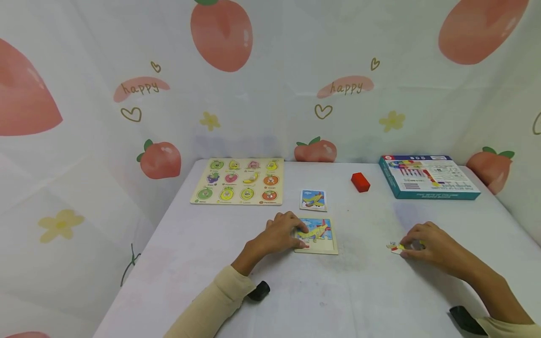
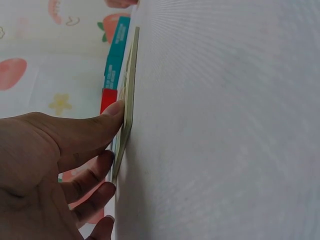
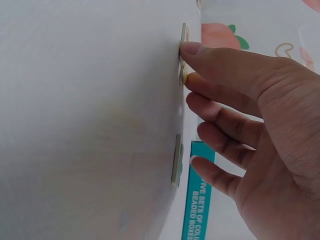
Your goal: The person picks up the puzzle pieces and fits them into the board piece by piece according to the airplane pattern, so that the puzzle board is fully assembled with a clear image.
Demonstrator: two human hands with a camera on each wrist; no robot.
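Note:
A wooden puzzle board (image 1: 323,246) with a yellow airplane picture, several pieces set in its upper part, lies flat on the table. My left hand (image 1: 281,233) rests over its left side, thumb and index fingertips touching the board. To the right, my right hand (image 1: 435,249) pinches a small yellow, red and white puzzle piece (image 1: 395,247) between thumb and index finger, low over the table. A second loose piece (image 3: 177,160) lies by the curled lower fingers in the right wrist view. Behind the board is a small airplane picture card (image 1: 313,200).
At the back left lies a fruit puzzle board (image 1: 236,182). A red block (image 1: 360,182) stands behind and right of the picture card. The teal-edged box (image 1: 431,178) sits at the back right, near the patterned cloth wall (image 1: 262,103).

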